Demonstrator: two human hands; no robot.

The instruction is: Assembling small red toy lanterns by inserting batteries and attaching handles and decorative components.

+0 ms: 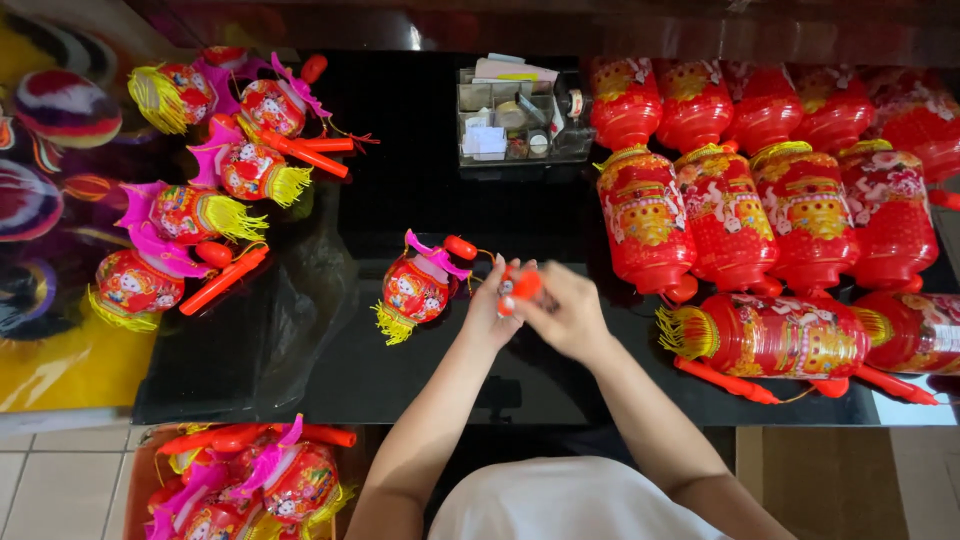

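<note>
A glossy black bench point(420, 190) is seen filling the middle of the view. At 2 to 3 o'clock, a block of large red cylindrical lanterns with gold fringes point(760, 200) is laid out in rows, touching one another; one more large lantern point(770, 335) is laid on its side at 4 o'clock, with a red stick below it. At 10 o'clock, a cluster of small red lanterns with pink fins and yellow tassels point(200, 190) is spread along the bench's left edge, with orange-red plastic handles among them. At 7 o'clock, below the bench, a box of the same small lanterns point(250, 480) is seen. At 12 o'clock, a clear plastic organiser tray point(520, 120) holding small supplies is placed.

Just left of centre, a single small red lantern with a pink fin and a yellow tassel point(415, 290) is laid on the bench, close beside the left hand point(490, 310). A small orange-red plastic piece point(522, 285) is pinched between the curled fingers of both hands, the right hand point(570, 315) being closed on it from the right. How it is joined to the lantern cannot be told.
</note>
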